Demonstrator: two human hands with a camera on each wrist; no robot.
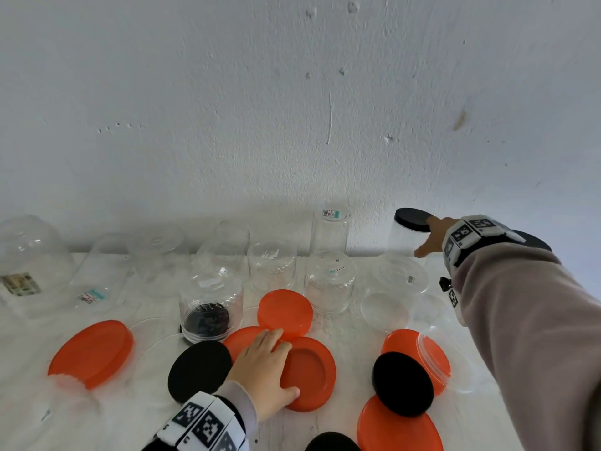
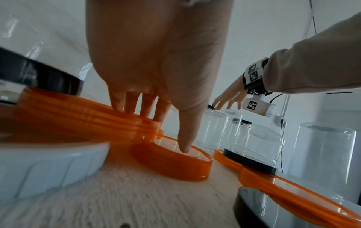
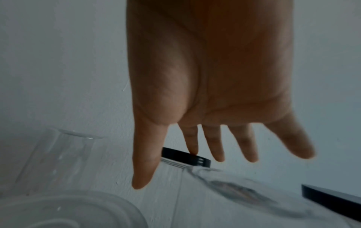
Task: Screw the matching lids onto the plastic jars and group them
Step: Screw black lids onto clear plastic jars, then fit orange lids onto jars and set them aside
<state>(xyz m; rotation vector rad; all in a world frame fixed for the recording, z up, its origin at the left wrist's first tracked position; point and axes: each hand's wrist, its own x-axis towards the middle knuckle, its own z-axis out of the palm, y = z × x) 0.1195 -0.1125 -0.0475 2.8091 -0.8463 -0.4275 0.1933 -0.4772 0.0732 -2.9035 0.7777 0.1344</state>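
Jars mostly lacked lids; my spread right hand touched the capped jar, left hand flat on an orange lid.

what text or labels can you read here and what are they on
Nothing is legible.
Red-and-teal sticker on the tall jar: too blurred.
Beige sticker on the big jar: too blurred.
Barcode sticker on the low jar: too small.
Wrist bands: square codes, no words.
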